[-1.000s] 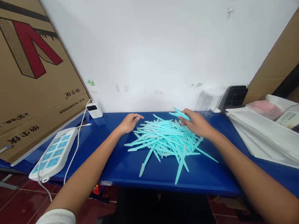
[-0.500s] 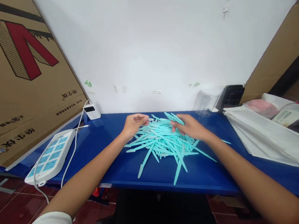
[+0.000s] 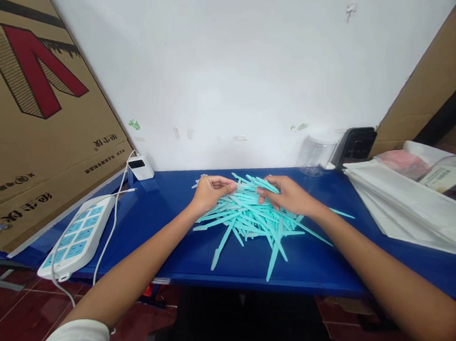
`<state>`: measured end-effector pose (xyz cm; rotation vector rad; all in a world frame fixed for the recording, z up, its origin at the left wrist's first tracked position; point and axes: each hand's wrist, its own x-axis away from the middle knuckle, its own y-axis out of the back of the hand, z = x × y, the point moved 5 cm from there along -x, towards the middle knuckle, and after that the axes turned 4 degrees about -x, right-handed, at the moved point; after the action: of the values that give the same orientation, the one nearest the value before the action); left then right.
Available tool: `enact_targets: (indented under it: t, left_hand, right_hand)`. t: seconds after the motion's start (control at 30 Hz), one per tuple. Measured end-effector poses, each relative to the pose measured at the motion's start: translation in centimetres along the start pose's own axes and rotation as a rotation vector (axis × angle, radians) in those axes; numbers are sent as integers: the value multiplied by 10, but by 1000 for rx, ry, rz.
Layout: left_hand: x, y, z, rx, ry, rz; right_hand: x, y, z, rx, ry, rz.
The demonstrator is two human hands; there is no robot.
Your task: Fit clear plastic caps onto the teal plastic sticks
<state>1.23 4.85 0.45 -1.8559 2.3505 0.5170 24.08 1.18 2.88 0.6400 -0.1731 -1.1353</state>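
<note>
A loose heap of turquoise eyebrow razors point(image 3: 258, 221), several with pale translucent blade caps, lies on the blue table point(image 3: 158, 238). My right hand point(image 3: 286, 193) is closed around a small bunch of them over the heap's far right side, their tips pointing left. Thumb and forefinger of my left hand point(image 3: 213, 193) pinch at the pale capped end of an eyebrow razor, just left of that bunch. The fingers partly hide what is pinched. Behind the left hand, a few pale translucent pieces point(image 3: 202, 178) show on the table.
To the left lie a white power strip point(image 3: 79, 236), a cable and a small white device point(image 3: 141, 168) beside a large carton point(image 3: 52, 144). A clear jar point(image 3: 317, 155), a black object point(image 3: 356, 146) and white sheets or bags point(image 3: 403, 204) stand or lie right.
My left hand has shifted slightly right, closer to the bunch in my right hand. Pale pieces behind it now show. The right hand stays nearly in place, and the view has moved a little.
</note>
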Motion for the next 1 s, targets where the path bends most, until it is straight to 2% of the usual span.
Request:
enact_targets:
  t: [0.23, 0.5, 0.57, 0.67, 0.73, 0.83, 0.93, 1.0]
  left_hand:
    - [6, -13, -5, -96, -42, 118]
    - [5, -13, -3, -104, -37, 109]
    - [4, -11, -4, -105, -42, 74]
    - [1, -4, -5, -144, -54, 19]
    - [0, 0, -6, -233, -75, 20]
    - [-3, 9, -9, -512, -187, 21]
    - [-8, 26, -10, -814, -289, -23]
    - [-13, 43, -6, -972, -268, -49]
  right_hand:
    - [0, -9, -1, -58, 10, 73]
    - [-1, -9, 2, -63, 21, 69]
    - [-5, -3, -6, -101, 0, -13]
    - [-8, 19, -22, -119, 20, -280]
    - [-7, 36, -31, -72, 55, -425]
    - [-5, 55, -40, 95, 33, -507]
    - [-6, 62, -43, 308, 37, -481]
    - [-9, 58, -47, 398, 20, -413]
